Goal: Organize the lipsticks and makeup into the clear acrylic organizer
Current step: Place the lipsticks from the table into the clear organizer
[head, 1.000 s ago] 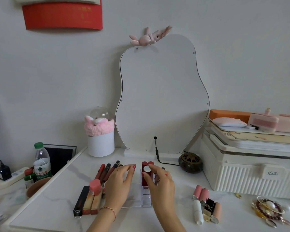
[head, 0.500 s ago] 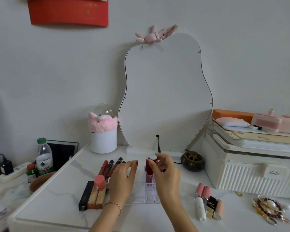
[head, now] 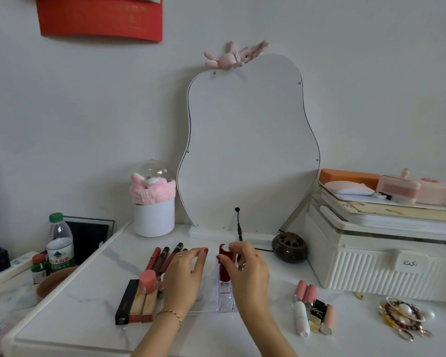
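The clear acrylic organizer (head: 225,300) lies in the middle of the white table. My left hand (head: 184,276) rests on its left part, fingers spread. My right hand (head: 247,271) pinches the top of a dark red lipstick (head: 224,266) that stands upright in a slot near the organizer's back. Left of my left hand lie boxed lipsticks (head: 137,301), a pink-capped one (head: 147,279) and slim red lip pens (head: 162,257). To the right lies a group of pink, white and black lipsticks (head: 312,310).
A pear-shaped mirror (head: 247,150) leans on the wall behind, with a cable and a dark round burner (head: 290,247) at its foot. A white ribbed box (head: 381,264) stands right, bracelets (head: 401,318) before it. A white pot (head: 153,217) and water bottle (head: 59,243) stand left.
My right hand has moved from the front of the organizer toward its back and now pinches the red lipstick's top. My left hand has stayed on the organizer.
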